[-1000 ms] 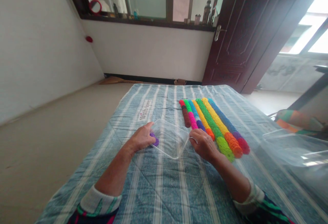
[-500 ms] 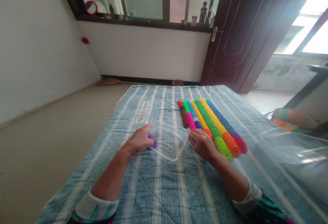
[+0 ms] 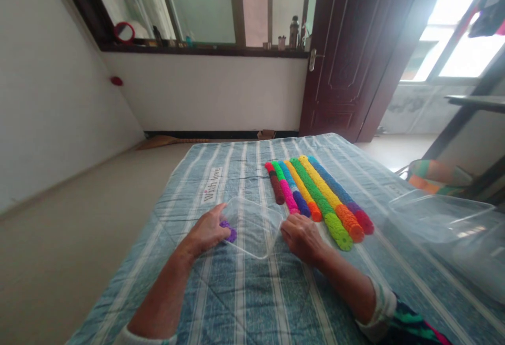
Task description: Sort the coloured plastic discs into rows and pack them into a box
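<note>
A clear plastic box with a pale rim lies between my hands on the striped bedcover. My left hand grips its left corner, thumb toward the inside. Close against that thumb is a purple notched disc piece; whether it is pinched too or only resting there I cannot tell. My right hand has its fingers closed on the box's right corner. Just beyond the right hand lie several rows of stacked colourful disc pieces, running side by side in red, green, pink, blue, yellow and orange.
The blue-grey striped bedcover stretches under everything, with a printed "With love" patch at left. At right sits a larger clear plastic container. Behind the bed are a window ledge with small items and a dark red door.
The camera view has turned slightly up and to the right, so the scene sits lower and further left. Both hands keep the same hold on the box.
</note>
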Tool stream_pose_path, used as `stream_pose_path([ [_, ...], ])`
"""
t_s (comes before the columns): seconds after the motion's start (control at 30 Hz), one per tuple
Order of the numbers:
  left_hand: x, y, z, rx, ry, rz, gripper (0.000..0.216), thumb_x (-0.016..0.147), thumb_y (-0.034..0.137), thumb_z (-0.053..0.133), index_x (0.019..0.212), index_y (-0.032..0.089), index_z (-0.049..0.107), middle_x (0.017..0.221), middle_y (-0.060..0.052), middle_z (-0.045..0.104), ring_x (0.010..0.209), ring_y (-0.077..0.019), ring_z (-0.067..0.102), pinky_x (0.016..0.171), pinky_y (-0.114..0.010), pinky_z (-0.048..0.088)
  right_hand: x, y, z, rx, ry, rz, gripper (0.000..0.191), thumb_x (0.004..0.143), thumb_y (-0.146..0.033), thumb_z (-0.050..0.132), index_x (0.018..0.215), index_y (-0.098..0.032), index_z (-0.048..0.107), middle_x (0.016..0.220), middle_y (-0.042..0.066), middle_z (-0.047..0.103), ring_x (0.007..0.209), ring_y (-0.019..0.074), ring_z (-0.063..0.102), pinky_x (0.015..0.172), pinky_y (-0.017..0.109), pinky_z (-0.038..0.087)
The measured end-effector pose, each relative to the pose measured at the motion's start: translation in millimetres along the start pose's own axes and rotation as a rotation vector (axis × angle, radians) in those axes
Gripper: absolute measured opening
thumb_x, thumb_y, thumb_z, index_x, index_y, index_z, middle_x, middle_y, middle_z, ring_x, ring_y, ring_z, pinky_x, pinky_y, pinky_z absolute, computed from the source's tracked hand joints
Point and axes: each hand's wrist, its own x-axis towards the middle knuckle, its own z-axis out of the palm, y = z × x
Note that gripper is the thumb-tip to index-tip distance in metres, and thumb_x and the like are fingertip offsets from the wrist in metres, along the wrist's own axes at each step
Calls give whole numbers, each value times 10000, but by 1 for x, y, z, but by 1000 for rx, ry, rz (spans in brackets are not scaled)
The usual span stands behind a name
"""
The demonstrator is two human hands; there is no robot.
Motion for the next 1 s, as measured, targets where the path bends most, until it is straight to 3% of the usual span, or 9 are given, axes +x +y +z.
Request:
stream_pose_path([
  [0.27,1,0,-2,26,-5,1,862,591,248,555,1404,31,367,1114,-125,659,1029,-240,639,894,-273,489,1,-4,2,0,-56,-4,214,842,-80,521,673,-194,587,694,31,577,670,172,476,582,290,309],
  [0.53,0,5,-4,39,-20,-14,900,577,261,560,1408,-6,342,1094,-136,651,1000,-253,631,901,-315,485,6,-4,-6,26,-234,28,183,862,-80,499,753,-165,619,789,56,598,731,173,487,625,288,335],
  [1.0,0,5,-1,2,-2,8,874,575,215,577,1390,-22,367,1026,-119,657,908,-229,643,837,-295,499,6,-5,-8,-7,-259,18,192,877,-107,500,767,-166,646,794,60,613,752,174,502,644,283,345],
])
